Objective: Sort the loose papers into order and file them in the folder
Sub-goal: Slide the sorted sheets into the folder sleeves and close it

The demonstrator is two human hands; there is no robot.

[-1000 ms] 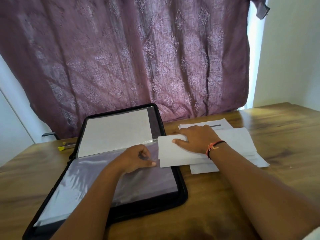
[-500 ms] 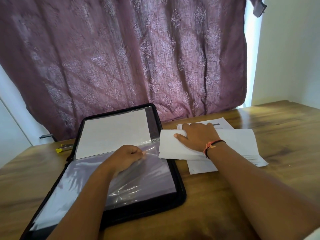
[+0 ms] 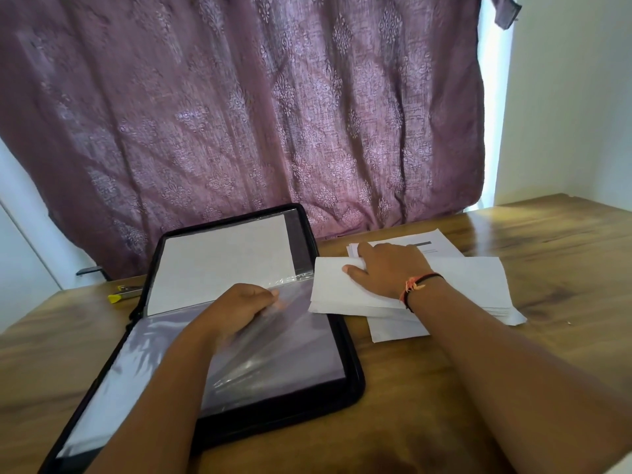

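Left hand (image 3: 239,311): bare; you see its back and knuckles, a little blurred.
Left forearm (image 3: 164,388): bare from your wrist to the bottom edge.
Right hand (image 3: 386,271): bare, sharp in view.
Right forearm (image 3: 513,371): bare from your wrist to the lower right corner.
Black cord (image 3: 431,276): a thin dark cord circling your right wrist.
Orange thread (image 3: 409,287): a short orange-red strand with a frayed tuft, lying alongside the black cord.
Pale sliver (image 3: 624,469): a whitish scrap at the corner beside your right arm; you cannot tell whether it is clothing.

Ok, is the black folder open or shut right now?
Open. The folder lies spread flat, left hand pinching a clear sleeve inside.
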